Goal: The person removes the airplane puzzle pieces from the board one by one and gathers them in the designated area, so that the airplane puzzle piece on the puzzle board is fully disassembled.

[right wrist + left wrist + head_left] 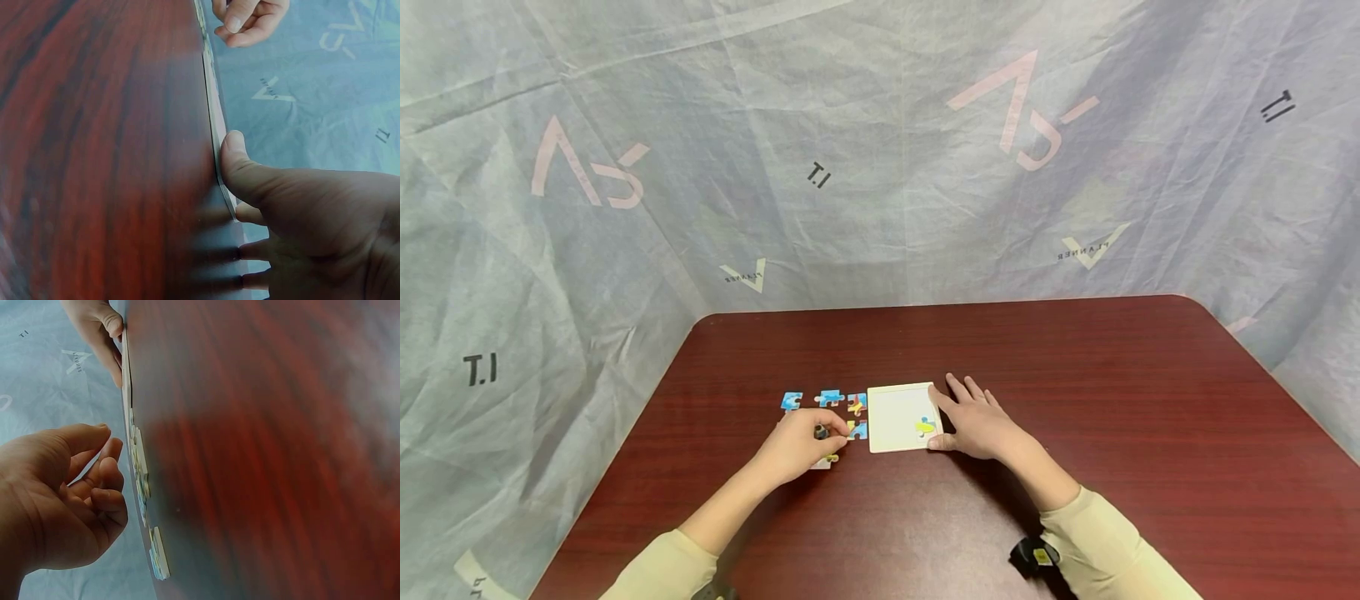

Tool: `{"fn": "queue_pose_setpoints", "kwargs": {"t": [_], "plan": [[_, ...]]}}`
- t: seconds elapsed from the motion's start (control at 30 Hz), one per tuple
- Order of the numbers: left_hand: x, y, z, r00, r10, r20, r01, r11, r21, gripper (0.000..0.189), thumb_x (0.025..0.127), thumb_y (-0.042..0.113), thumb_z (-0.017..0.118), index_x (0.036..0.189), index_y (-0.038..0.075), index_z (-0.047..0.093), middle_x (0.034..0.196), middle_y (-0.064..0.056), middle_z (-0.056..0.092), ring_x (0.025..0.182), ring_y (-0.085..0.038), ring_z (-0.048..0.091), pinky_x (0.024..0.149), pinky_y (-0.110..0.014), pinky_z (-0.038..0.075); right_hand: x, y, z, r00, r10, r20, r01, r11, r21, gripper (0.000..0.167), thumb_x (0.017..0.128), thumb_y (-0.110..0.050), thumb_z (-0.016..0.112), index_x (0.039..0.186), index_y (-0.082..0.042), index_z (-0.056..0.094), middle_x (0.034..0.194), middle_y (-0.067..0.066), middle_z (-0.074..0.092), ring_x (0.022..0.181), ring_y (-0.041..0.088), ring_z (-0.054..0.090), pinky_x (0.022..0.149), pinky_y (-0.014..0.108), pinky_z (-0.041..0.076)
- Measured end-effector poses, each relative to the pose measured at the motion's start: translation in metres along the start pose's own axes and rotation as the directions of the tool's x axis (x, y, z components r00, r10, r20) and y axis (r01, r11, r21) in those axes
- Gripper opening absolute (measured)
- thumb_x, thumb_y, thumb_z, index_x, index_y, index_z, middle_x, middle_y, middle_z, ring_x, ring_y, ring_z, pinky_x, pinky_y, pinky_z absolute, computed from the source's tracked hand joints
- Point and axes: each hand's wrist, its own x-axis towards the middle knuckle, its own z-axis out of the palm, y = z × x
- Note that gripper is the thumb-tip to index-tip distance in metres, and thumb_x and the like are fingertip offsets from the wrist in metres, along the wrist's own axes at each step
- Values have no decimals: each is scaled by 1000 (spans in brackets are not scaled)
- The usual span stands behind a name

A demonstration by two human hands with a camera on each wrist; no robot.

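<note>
A square, cream-coloured puzzle tray [895, 419] lies on the table, with one yellow and blue jigsaw piece [925, 427] in its lower right part. My right hand [977, 423] rests at the tray's right side, thumb at the near corner and index finger at the far corner, the other fingers spread on the table. To the left, my left hand [801, 446] hovers over loose pieces, fingers loosely bent. Thumb and index finger stand apart in the left wrist view, with nothing visible between them. Just past these fingertips lies a blue and yellow piece [858, 430].
More loose jigsaw pieces lie left of the tray: a blue one [791, 401], another blue one [830, 397], a red and yellow one [857, 404] and a partly covered one [825, 462]. The dark red table [1075, 367] meets a grey cloth backdrop [865, 233].
</note>
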Motion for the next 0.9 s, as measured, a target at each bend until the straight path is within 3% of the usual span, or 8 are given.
{"fn": "queue_pose_setpoints", "kwargs": {"t": [0.53,0.77,0.9], "plan": [[6,5,8,1000,25,14,-25,1000,15,4,93,13,75,96,16,75,82,8,65,55,-11,56,53,-28,45,0,-1,1,1000,11,-14,-11,1000,0,90,89,-50,73,158,-7,34,161,28,22,147,53,17,113,67,19],[11,13,14,999,44,21,-44,999,-18,6,92,12,74,98,14,75,82,7,63,50,-11,51,50,-29,47,-1,-3,-1,1000,12,-22,-12,1000,4,89,88,-48,74,157,-7,36,161,28,23,146,53,18,113,67,20],[14,17,17,998,64,23,-64,998,-15,7,92,13,75,99,14,75,82,9,63,56,-11,52,52,-27,45,-1,-2,-1,1000,12,-25,-12,1000,3,89,88,-49,74,157,-7,36,161,29,23,146,53,18,113,67,20]]}}
